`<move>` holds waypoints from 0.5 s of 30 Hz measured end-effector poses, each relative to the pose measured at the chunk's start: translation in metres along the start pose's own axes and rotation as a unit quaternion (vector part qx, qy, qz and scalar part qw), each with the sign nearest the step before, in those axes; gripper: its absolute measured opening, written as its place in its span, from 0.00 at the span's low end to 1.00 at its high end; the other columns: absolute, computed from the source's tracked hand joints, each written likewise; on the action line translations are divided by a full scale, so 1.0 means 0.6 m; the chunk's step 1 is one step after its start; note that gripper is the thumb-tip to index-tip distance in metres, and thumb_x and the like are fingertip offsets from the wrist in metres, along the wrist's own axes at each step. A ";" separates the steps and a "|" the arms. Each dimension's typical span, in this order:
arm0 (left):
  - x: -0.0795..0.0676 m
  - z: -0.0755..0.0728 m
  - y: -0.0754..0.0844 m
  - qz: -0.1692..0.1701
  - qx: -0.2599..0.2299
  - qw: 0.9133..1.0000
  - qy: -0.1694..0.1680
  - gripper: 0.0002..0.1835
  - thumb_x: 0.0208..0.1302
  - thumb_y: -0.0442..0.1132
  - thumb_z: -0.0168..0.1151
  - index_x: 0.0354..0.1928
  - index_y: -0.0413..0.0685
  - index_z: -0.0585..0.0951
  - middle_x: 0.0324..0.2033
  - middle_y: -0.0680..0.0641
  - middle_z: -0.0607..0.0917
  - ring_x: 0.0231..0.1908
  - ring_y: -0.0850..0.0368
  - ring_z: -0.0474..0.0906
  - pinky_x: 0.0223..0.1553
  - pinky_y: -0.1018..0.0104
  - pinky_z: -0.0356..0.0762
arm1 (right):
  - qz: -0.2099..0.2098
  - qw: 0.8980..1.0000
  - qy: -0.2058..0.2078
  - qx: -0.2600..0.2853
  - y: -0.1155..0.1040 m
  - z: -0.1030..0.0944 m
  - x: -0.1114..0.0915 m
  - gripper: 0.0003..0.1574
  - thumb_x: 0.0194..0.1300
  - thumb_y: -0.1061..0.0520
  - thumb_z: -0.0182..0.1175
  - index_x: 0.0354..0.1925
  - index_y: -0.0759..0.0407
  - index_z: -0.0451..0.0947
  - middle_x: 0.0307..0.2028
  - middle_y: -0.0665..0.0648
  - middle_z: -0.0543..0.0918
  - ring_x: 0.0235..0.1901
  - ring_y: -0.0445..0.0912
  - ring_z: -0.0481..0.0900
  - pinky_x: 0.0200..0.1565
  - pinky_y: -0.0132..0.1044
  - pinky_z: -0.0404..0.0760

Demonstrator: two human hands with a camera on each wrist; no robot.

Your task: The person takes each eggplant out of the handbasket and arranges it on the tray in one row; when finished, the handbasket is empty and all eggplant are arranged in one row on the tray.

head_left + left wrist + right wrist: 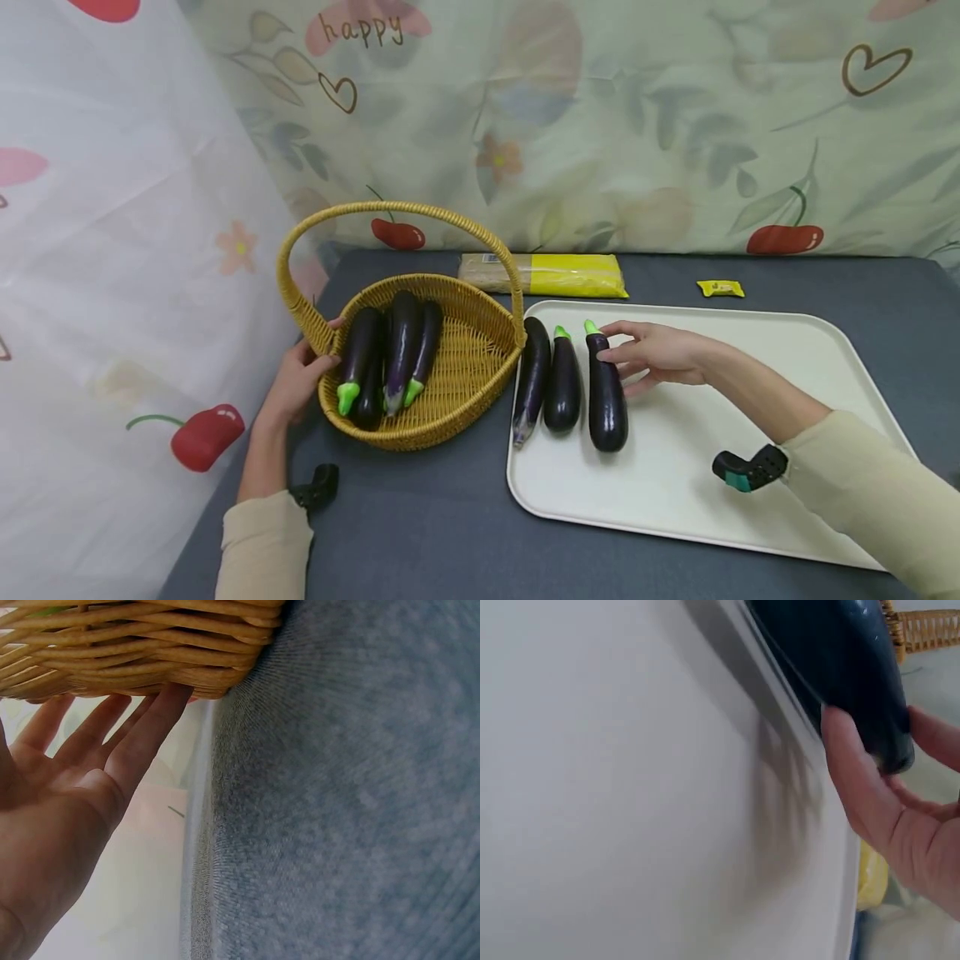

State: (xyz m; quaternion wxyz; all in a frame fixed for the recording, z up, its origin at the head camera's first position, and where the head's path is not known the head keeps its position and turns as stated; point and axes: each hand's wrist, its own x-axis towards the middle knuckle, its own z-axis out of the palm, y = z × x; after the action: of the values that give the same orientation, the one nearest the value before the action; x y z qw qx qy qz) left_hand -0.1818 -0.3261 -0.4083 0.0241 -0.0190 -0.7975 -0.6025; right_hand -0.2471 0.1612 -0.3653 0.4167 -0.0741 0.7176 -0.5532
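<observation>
On the left, a wicker basket [465, 367] with a tall hoop handle holds several eggplants [405, 342]. My left hand [296, 379] holds its left side by the handle's base; in the left wrist view the fingers [142, 742] reach against the woven wall, their tips partly hidden. My right hand [656, 354] pinches an eggplant [607, 408] near its green stem end, thumb on one side and fingers on the other. That eggplant is over the left part of a white tray [720, 450]. Beside it on the tray lie a rounder eggplant [562, 392] and a slimmer one [533, 375].
Behind the basket and tray lies a long pack with a yellow end [577, 275]. A small yellow wrapped packet [721, 288] sits beyond the tray's back edge. Printed curtains [637, 125] hang along the back and left of the dark grey table [420, 525].
</observation>
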 end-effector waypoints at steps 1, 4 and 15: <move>0.000 0.000 0.000 0.000 -0.001 1.000 0.000 0.29 0.67 0.31 0.49 0.70 0.39 0.61 0.59 0.35 0.68 0.47 0.57 0.68 0.43 0.72 0.70 | 0.004 1.000 0.007 -0.001 0.003 -0.002 0.005 0.43 0.69 0.56 0.56 0.72 0.62 0.44 0.52 0.64 0.71 0.47 0.53 0.76 0.44 0.46 0.78; 0.000 -0.001 -0.001 0.001 -0.001 1.000 -0.001 0.29 0.67 0.30 0.49 0.71 0.39 0.61 0.59 0.35 0.68 0.46 0.57 0.68 0.43 0.72 0.70 | 0.012 1.000 0.023 -0.005 0.010 -0.006 0.018 0.42 0.69 0.57 0.55 0.72 0.62 0.45 0.49 0.64 0.72 0.42 0.51 0.78 0.42 0.44 0.79; 0.001 -0.002 -0.003 0.004 -0.004 1.000 -0.001 0.29 0.67 0.30 0.49 0.70 0.39 0.61 0.60 0.36 0.67 0.47 0.57 0.68 0.43 0.72 0.71 | 0.025 0.994 0.081 -0.063 0.004 -0.001 0.048 0.38 0.68 0.54 0.56 0.68 0.67 0.53 0.35 0.56 0.80 0.33 0.45 0.79 0.37 0.38 0.79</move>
State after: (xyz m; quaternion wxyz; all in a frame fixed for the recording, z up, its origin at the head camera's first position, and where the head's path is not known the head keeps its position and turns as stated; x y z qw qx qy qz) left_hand -0.1827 -0.3275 -0.4097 0.0255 -0.0234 -0.7952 -0.6054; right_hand -0.2652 0.1460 -0.3822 0.3652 -0.0373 0.7843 -0.5001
